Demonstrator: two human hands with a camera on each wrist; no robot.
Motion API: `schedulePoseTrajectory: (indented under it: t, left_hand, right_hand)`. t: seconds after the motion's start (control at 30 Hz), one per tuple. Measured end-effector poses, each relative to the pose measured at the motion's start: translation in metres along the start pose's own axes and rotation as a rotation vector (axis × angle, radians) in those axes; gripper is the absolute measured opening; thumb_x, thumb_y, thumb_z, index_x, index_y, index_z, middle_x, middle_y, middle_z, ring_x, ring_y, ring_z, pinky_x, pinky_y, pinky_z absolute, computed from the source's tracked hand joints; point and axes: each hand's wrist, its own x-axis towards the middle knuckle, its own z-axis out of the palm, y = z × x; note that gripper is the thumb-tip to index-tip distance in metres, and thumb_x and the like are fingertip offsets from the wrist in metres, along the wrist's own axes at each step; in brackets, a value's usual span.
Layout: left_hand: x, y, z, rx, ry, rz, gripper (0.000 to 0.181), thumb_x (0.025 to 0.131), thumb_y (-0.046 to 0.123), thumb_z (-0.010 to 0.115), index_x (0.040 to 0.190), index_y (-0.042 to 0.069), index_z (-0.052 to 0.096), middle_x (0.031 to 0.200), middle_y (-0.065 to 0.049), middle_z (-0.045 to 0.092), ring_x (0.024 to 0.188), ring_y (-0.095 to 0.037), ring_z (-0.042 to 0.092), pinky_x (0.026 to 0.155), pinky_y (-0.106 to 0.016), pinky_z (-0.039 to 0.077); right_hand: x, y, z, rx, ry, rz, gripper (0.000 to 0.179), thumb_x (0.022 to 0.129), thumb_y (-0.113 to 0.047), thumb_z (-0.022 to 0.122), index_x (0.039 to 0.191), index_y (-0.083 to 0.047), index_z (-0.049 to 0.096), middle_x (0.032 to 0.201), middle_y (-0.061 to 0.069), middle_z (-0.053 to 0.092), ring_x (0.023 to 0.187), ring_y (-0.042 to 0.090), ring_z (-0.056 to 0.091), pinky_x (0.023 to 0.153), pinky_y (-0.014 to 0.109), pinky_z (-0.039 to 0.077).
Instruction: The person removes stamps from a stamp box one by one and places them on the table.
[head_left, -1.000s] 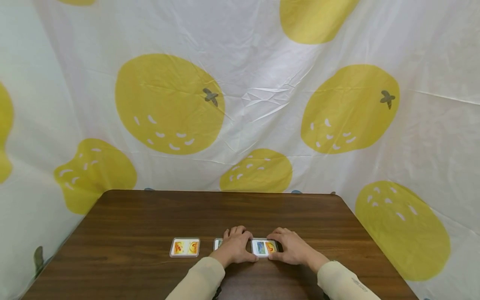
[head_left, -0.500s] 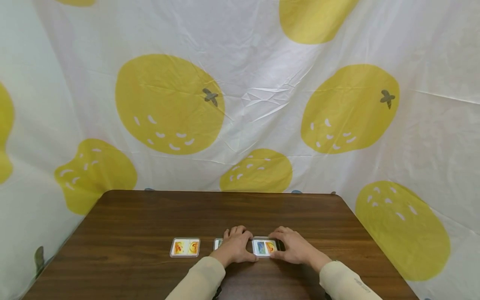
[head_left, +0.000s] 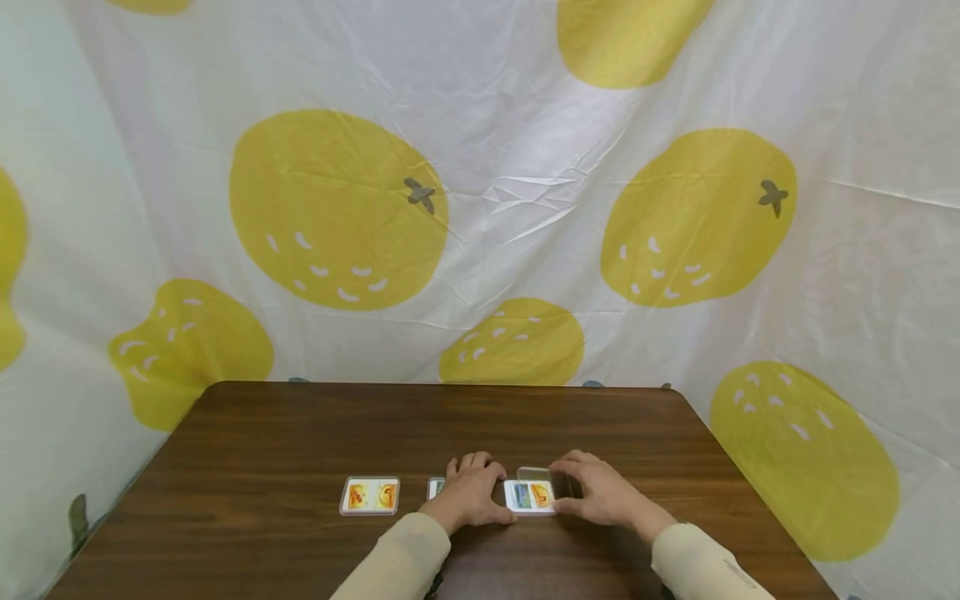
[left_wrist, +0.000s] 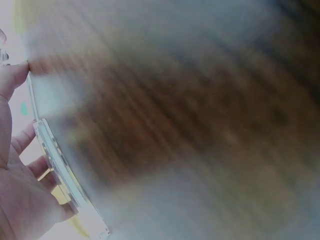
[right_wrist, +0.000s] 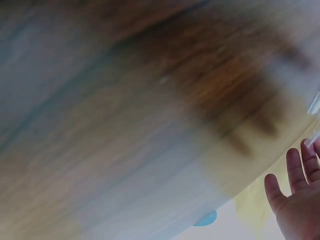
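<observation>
In the head view, a flat clear card case (head_left: 529, 497) with a picture card inside lies on the table between my two hands. My left hand (head_left: 472, 495) holds it at its left side, thumb at the near edge and index finger at the far edge. Tilted behind the case is a clear plastic lid (head_left: 534, 473), raised from it, with my right hand (head_left: 606, 495) pinching its right side between thumb and fingers. A second clear case (head_left: 434, 487) is partly hidden under my left hand; its edge (left_wrist: 62, 167) shows in the left wrist view.
A third clear case (head_left: 370, 496) with orange pictures lies to the left on the dark wooden table (head_left: 300, 442). Behind the table hangs a white cloth (head_left: 517, 250) printed with yellow fruit.
My right hand has shifted right and a little up. The clear lid has come up from the case, leaving the card uncovered on the right. My left hand stays where it was.
</observation>
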Motion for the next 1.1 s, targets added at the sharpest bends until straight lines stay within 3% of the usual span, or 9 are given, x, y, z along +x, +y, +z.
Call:
schedulePoseTrajectory:
  t: [0.5,0.87,1.1]
  left_hand:
    - [0.001,0.003,0.000,0.047,0.012,0.020,0.058,0.074,0.053,0.081,0.117,0.018,0.065,0.127,-0.006,0.051,0.129,-0.029,0.040,0.111,-0.058,0.022]
    - [0.004,0.003,0.004,0.053,0.024,0.051,0.059,0.074,0.051,0.081,0.118,0.015,0.065,0.130,-0.009,0.051,0.123,-0.028,0.044,0.105,-0.049,0.034]
    - [0.004,0.003,0.002,0.035,0.016,0.055,0.059,0.074,0.051,0.081,0.118,0.015,0.065,0.129,-0.008,0.051,0.122,-0.027,0.044,0.104,-0.048,0.034]
  right_hand:
    - [-0.019,0.021,-0.009,-0.036,0.039,0.016,0.061,0.086,-0.045,0.075,0.128,-0.003,0.061,0.124,0.010,0.058,0.116,0.034,0.056,0.095,0.054,0.046]
    - [-0.029,0.033,-0.012,-0.059,0.050,0.029,0.061,0.085,-0.046,0.075,0.126,-0.003,0.063,0.121,0.008,0.059,0.114,0.032,0.057,0.094,0.052,0.047]
    - [-0.038,0.039,-0.016,-0.071,0.065,0.019,0.060,0.084,-0.044,0.076,0.124,-0.001,0.063,0.118,0.008,0.059,0.110,0.030,0.058,0.093,0.052,0.048]
